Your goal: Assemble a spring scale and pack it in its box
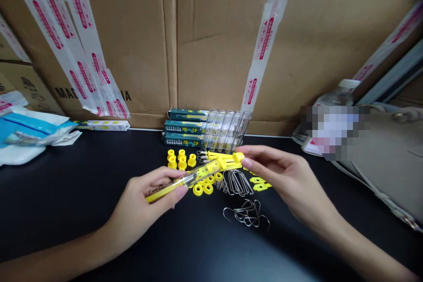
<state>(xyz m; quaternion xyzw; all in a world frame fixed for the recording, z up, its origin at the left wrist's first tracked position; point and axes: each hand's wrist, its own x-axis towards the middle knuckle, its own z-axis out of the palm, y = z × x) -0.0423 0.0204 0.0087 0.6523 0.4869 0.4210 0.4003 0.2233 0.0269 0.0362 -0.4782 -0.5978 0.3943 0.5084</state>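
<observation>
My left hand (152, 194) is closed around a clear plastic tube spring scale (201, 171), tilted up to the right. A yellow strip and a metal spring show inside the tube, and a yellow piece sits at its upper end. Between the thumb and fingertips of my right hand (280, 167) is a small yellow cap (238, 157), close to that end; whether they touch I cannot tell. Below and behind the tube lie yellow collars (181, 163), yellow rings (207, 188), bent wire loops (238, 183) and S-shaped metal hooks (247, 215).
Several clear tubes (228, 125) lean on stacked green boxes (185, 139) at the back. Large cardboard boxes (211, 53) stand behind the black table (99, 158). To the left is a blue-and-white package (33, 128); to the right, a bottle (343, 92) and a grey bag (386, 158).
</observation>
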